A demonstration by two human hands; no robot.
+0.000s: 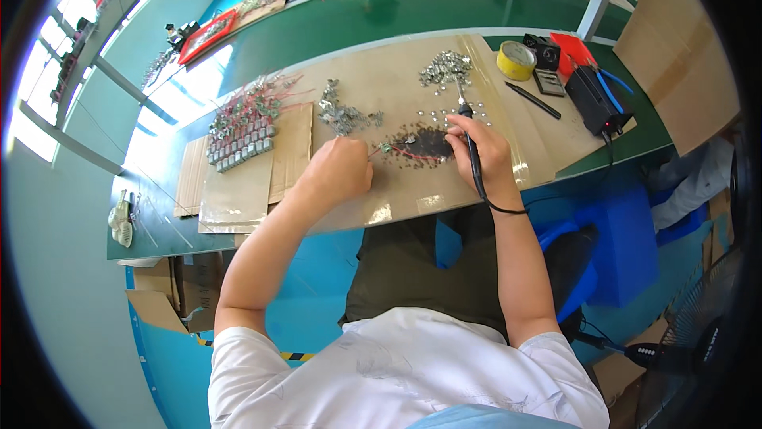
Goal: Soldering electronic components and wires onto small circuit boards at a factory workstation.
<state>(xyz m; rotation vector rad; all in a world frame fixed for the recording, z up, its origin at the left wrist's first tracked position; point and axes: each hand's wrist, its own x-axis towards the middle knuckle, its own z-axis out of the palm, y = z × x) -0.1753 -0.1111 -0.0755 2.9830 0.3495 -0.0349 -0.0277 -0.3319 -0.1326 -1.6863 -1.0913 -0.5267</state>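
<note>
In my right hand (486,151) is a soldering iron (466,114), held like a pen. Its metal tip points away from me, at the near side of a heap of small silvery metal parts (446,69). My left hand (340,169) is closed above the cardboard work sheet, its fingertips seemingly pinching a thin red wire (374,151). Just right of those fingertips lies a small part with green on it (386,147). More red wire (421,157) crosses a dark scorched patch (431,142) between my hands. What else the left fingers cover is hidden.
Left stand rows of small metal parts with red wires (242,139); another metal pile (340,111) lies mid-sheet. Right are a yellow tape roll (516,61), a black pen-like tool (533,101) and a black soldering station (594,101). The iron's cord (496,208) loops by my right wrist.
</note>
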